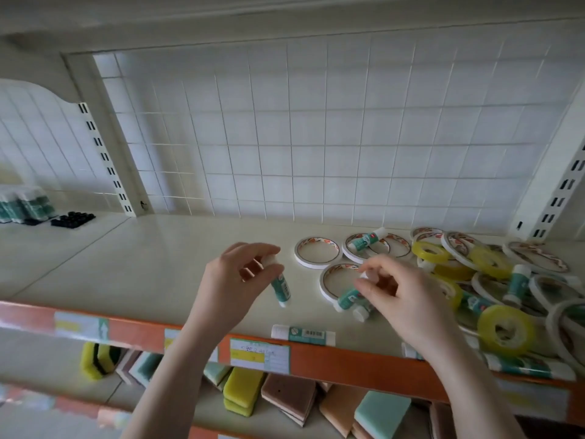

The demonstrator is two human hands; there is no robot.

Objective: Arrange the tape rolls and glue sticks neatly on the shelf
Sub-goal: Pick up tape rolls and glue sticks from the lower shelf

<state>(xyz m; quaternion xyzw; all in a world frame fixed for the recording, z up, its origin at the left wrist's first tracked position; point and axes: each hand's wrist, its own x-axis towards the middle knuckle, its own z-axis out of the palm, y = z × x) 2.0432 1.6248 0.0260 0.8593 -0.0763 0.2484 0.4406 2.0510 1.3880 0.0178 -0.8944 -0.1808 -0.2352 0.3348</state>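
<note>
My left hand [240, 280] pinches the white cap of a teal glue stick [281, 288] that hangs nearly upright above the cream shelf [158, 267]. My right hand [399, 296] grips two teal glue sticks [351, 301] held low over a white tape roll [337, 282]. Another glue stick [303, 334] lies flat at the shelf's front edge. More white tape rolls [317, 251] lie flat behind the hands. At the right is a jumbled heap of yellow tape rolls [506, 330], white rolls and glue sticks [517, 285].
An orange price rail [348, 364] runs along the shelf front. A wire grid [316, 137] backs the shelf. Sponges [243, 394] fill the shelf below. Packaged goods [28, 204] and black items [73, 219] sit on the neighbouring shelf at far left.
</note>
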